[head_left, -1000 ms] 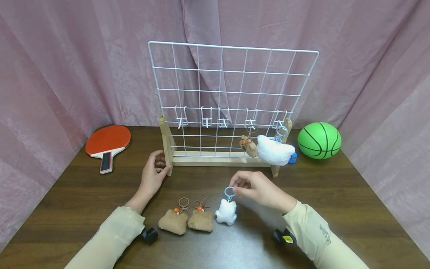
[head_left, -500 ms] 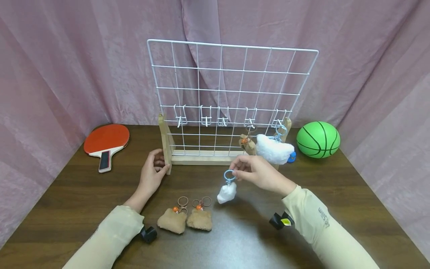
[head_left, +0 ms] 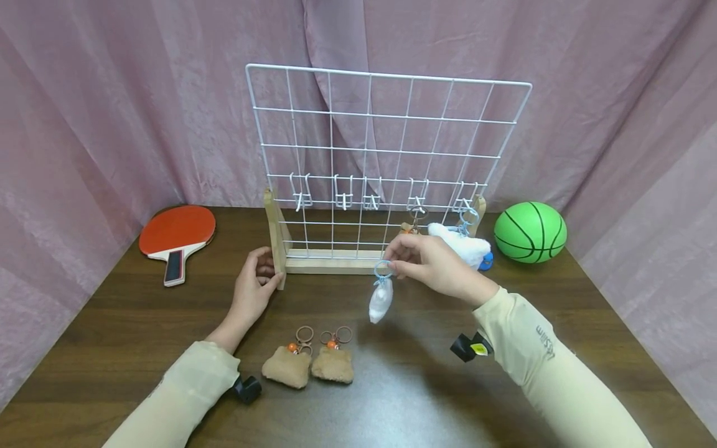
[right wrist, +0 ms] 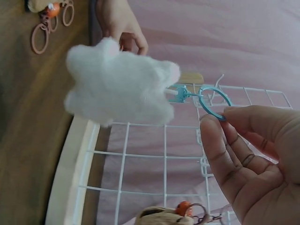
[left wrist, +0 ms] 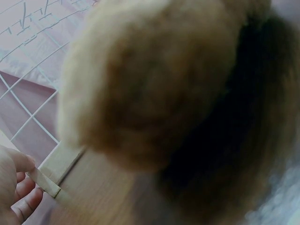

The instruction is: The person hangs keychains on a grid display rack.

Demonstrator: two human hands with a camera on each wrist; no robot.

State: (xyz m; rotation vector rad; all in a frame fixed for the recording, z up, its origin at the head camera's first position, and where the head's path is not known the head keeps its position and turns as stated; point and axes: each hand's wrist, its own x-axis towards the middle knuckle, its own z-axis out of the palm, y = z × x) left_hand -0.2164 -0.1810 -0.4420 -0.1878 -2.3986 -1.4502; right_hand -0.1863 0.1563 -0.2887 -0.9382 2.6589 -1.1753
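My right hand (head_left: 428,264) pinches the blue key ring (right wrist: 213,102) of a small white plush keychain (right wrist: 119,84) between thumb and forefinger. The plush dangles from the ring above the table, in front of the rack. My left hand (head_left: 254,283) grips the left wooden foot (head_left: 275,246) of the white wire grid rack (head_left: 366,149), thumb in front and fingers behind. Hooks (head_left: 371,200) line the grid. A brown plush keychain (right wrist: 157,216) and a larger white plush keychain (head_left: 462,242) hang on the two rightmost hooks; my right hand partly covers both in the head view.
Two tan plush keychains, one at left (head_left: 287,367) and one at right (head_left: 333,364), lie on the table in front. A red table tennis bat (head_left: 178,230) lies left of the rack. A green ball (head_left: 530,232) sits at its right.
My right hand has lifted the small white plush keychain off the table and carried it toward the rack; the plush has turned on its ring. My left hand stays on the foot.
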